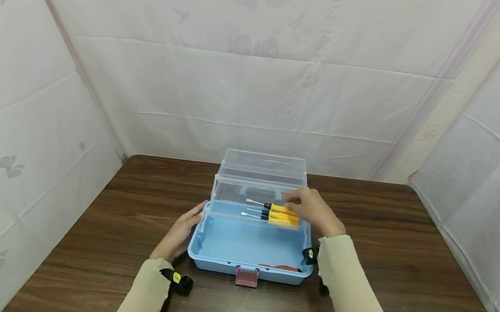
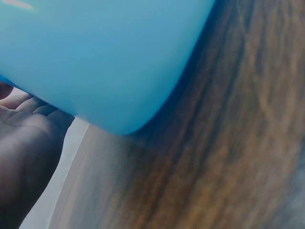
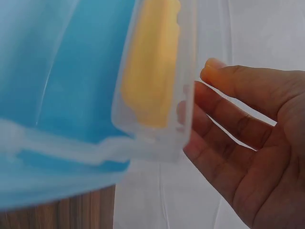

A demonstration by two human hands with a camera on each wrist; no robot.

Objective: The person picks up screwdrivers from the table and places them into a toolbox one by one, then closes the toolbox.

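A light blue toolbox point(image 1: 216, 265) stands open on the wooden table, its clear lid point(image 1: 264, 161) tipped back. A clear lift-out tray point(image 1: 236, 191) sits raised over the box and holds yellow-handled screwdrivers point(image 1: 281, 215). My left hand point(image 1: 181, 228) rests flat against the box's left wall; in the left wrist view the palm point(image 2: 24, 143) lies beside the blue wall point(image 2: 105, 57). My right hand point(image 1: 314, 212) is at the tray's right end, over the screwdriver handles. The right wrist view shows its relaxed fingers point(image 3: 228, 119) touching the clear tray wall point(image 3: 183, 95), a yellow handle point(image 3: 152, 71) behind it.
A red latch point(image 1: 246, 277) hangs at the box's front edge, and a flat red item point(image 1: 280, 267) lies on the box floor. The brown table point(image 1: 407, 261) is hemmed in by white cloth walls point(image 1: 22, 121) at the left, back and right.
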